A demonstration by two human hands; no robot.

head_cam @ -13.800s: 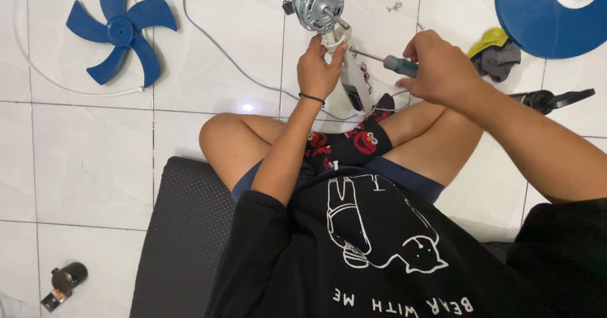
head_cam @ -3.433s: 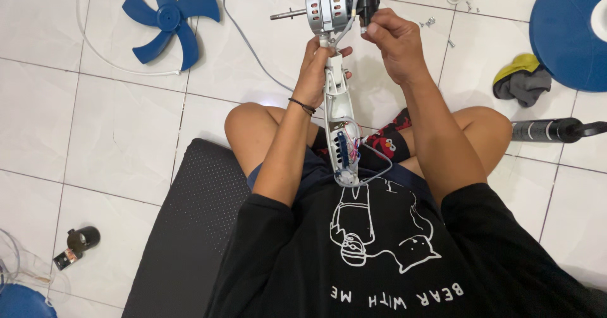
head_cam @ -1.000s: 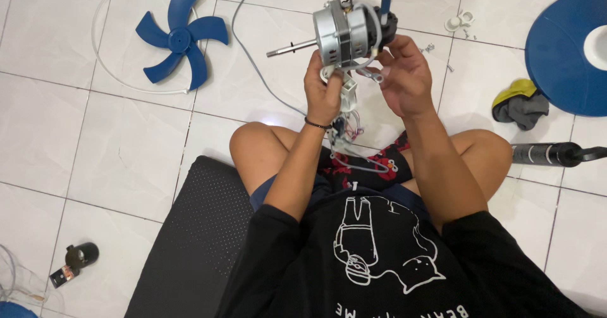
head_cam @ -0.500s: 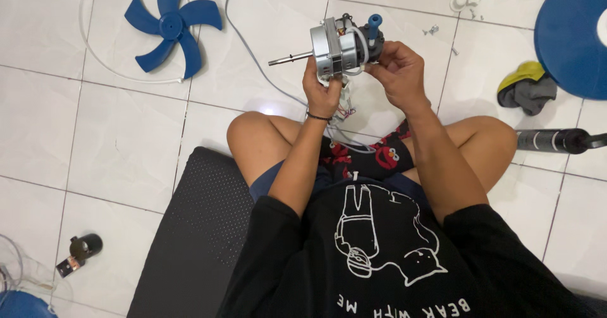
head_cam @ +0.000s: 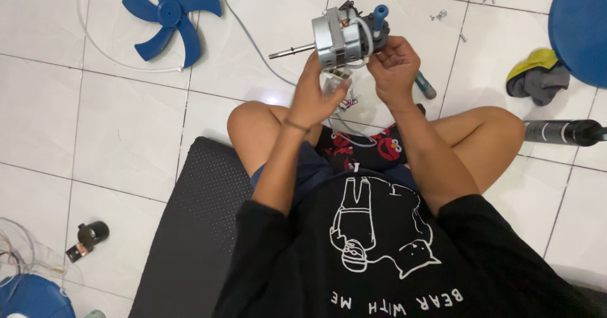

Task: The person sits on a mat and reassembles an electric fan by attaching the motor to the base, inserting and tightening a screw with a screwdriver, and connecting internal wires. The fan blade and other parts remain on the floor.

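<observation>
A black mat (head_cam: 183,229) lies on the white tiled floor (head_cam: 107,122). Near the floor's far edge lies a blue fan blade (head_cam: 167,14). The fan motor (head_cam: 341,33) is held above the knees, left hand (head_cam: 313,97) gripping underneath, right hand (head_cam: 393,65) closed on its rear.

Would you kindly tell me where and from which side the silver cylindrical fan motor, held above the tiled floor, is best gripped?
Probably around the round metal casing of the silver cylindrical fan motor, from below, where the left hand already reaches up. The thin steel shaft juts out to the left, and the blue knob and wiring crowd the rear, where the right hand steadies it, so the smooth drum offers the firmest hold.
</observation>
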